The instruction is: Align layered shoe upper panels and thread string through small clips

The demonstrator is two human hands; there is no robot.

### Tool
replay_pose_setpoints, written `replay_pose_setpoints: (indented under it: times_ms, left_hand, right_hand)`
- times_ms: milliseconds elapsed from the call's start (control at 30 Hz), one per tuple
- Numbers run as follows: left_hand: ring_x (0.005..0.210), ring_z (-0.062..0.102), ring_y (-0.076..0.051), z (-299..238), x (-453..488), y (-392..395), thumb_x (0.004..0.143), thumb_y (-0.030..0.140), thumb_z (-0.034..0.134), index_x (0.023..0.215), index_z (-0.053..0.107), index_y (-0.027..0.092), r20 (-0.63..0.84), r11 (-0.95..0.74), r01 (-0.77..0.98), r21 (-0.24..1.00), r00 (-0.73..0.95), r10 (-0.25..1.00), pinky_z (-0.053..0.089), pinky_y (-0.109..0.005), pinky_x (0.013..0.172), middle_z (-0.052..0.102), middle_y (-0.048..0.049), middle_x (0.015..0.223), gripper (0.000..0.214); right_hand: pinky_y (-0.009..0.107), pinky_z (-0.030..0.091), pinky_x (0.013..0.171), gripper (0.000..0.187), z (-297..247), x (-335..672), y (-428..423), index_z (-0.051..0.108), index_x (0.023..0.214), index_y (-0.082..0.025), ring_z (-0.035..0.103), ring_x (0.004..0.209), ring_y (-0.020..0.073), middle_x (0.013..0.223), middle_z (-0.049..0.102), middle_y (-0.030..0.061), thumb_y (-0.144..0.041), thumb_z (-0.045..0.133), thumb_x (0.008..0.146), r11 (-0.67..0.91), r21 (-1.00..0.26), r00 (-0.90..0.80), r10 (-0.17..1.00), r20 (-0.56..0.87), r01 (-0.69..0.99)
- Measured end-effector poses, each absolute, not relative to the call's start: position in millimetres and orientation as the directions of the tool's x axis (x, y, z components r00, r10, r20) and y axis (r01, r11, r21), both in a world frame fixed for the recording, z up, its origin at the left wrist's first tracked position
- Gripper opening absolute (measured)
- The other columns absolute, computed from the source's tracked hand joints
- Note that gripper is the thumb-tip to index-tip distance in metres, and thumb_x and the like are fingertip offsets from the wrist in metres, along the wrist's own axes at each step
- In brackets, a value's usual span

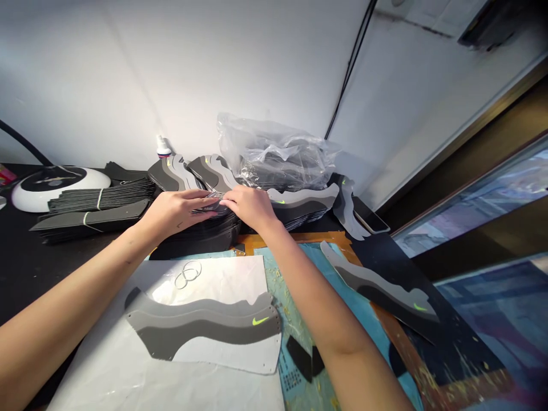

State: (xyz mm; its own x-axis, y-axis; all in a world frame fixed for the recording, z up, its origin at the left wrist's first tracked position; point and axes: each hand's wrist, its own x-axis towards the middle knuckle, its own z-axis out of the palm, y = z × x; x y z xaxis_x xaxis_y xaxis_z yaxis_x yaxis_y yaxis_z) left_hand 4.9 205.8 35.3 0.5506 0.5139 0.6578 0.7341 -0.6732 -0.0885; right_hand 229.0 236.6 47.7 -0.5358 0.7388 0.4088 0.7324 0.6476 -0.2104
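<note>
At the back of the table, my left hand (184,210) reaches in with its fingers closed around the edges of a stack of thin pieces. My right hand (252,206) meets it there, fingers bent and pinching the same edges. The stack of shoe upper pieces (220,231) is dark and mostly hidden behind both hands. Grey layered pieces with small yellow-green swooshes (214,171) stand just behind. In front of my arms, one grey and white shoe upper piece (205,328) lies flat on a white sheet (171,388).
Rubber bands (187,275) lie on the sheet. Banded dark bundles (89,220) and a white lamp base (81,181) are at left. A clear plastic bag (278,148), a small bottle (162,147) and a phone (370,216) stand behind. Another upper piece (381,285) lies right.
</note>
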Motion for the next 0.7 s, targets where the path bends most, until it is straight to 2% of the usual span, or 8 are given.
replay_pose_setpoints:
  times_ms: [67,167,300,400,500,567,633,700]
  left_hand:
    - [0.090,0.078,-0.025,37.6,3.5,205.3,0.102,0.047,0.053,0.114,0.079,0.016,0.632,-0.698,0.712,-0.081,0.578,0.517,0.063,-0.036,0.079,0.079,-0.0113,0.112,0.043]
    - [0.095,0.077,-0.023,41.2,1.0,204.9,0.106,0.043,0.042,0.120,0.076,0.018,0.594,-0.705,0.704,-0.082,0.603,0.533,0.062,-0.034,0.080,0.077,-0.0108,0.117,0.045]
    - [0.085,0.075,-0.017,42.3,0.4,204.5,0.107,0.035,0.041,0.141,0.062,0.022,0.587,-0.631,0.768,-0.109,0.562,0.583,0.057,-0.025,0.068,0.076,-0.0092,0.118,0.041]
    - [0.082,0.073,-0.014,41.1,0.0,204.7,0.108,0.033,0.036,0.139,0.063,0.025,0.541,-0.613,0.778,-0.138,0.577,0.611,0.054,-0.023,0.067,0.074,-0.0080,0.124,0.042]
    - [0.086,0.074,-0.018,40.9,-0.5,205.1,0.108,0.035,0.033,0.129,0.071,0.023,0.536,-0.606,0.780,-0.157,0.583,0.610,0.056,-0.027,0.071,0.073,-0.0087,0.124,0.045]
    - [0.089,0.075,-0.019,41.6,-0.2,205.2,0.108,0.035,0.034,0.128,0.072,0.022,0.543,-0.606,0.781,-0.149,0.577,0.610,0.056,-0.028,0.073,0.074,-0.0091,0.124,0.045]
    - [0.090,0.075,-0.020,42.0,0.5,205.4,0.107,0.034,0.036,0.127,0.073,0.022,0.544,-0.607,0.782,-0.140,0.573,0.613,0.056,-0.028,0.073,0.074,-0.0083,0.124,0.044]
    - [0.091,0.075,-0.020,40.8,1.4,206.5,0.106,0.034,0.038,0.128,0.073,0.024,0.546,-0.601,0.789,-0.128,0.561,0.622,0.056,-0.029,0.073,0.074,-0.0075,0.124,0.042]
  right_hand:
    - [0.027,0.043,0.073,0.027,48.3,226.9,235.2,0.076,0.098,-0.024,0.068,0.090,0.0181,0.101,0.075,0.0032,-0.040,0.055,0.104,0.645,-0.209,-0.527,0.737,0.423,0.735]
    - [0.027,0.043,0.071,0.028,51.6,226.3,234.4,0.076,0.098,-0.023,0.069,0.089,0.0191,0.099,0.076,0.0037,-0.039,0.054,0.104,0.616,-0.219,-0.495,0.758,0.424,0.756]
    - [0.029,0.043,0.070,0.017,60.9,233.7,229.9,0.074,0.104,-0.024,0.070,0.087,0.0205,0.094,0.077,0.0026,-0.034,0.061,0.101,0.588,-0.243,-0.471,0.785,0.402,0.772]
    - [0.030,0.045,0.073,0.020,64.0,241.9,217.2,0.074,0.104,-0.024,0.070,0.089,0.0207,0.095,0.077,0.0019,-0.039,0.062,0.099,0.652,-0.205,-0.573,0.747,0.338,0.730]
    - [0.032,0.049,0.080,0.031,57.0,246.1,200.3,0.073,0.110,-0.021,0.066,0.108,0.0253,0.115,0.074,0.0079,-0.047,0.063,0.097,0.720,-0.077,-0.693,0.687,0.221,0.690]
    - [0.035,0.051,0.085,0.048,48.5,245.3,191.5,0.069,0.123,-0.017,0.060,0.121,0.0293,0.129,0.066,0.0129,-0.056,0.064,0.094,0.716,-0.028,-0.700,0.690,0.186,0.698]
    - [0.040,0.052,0.092,0.065,40.2,242.1,186.5,0.063,0.131,-0.013,0.056,0.125,0.0317,0.134,0.062,0.0159,-0.062,0.068,0.088,0.698,-0.014,-0.684,0.706,0.184,0.716]
    - [0.044,0.050,0.098,0.073,34.4,238.3,184.8,0.061,0.132,-0.011,0.055,0.125,0.0328,0.133,0.061,0.0172,-0.062,0.075,0.082,0.689,-0.003,-0.676,0.712,0.189,0.725]
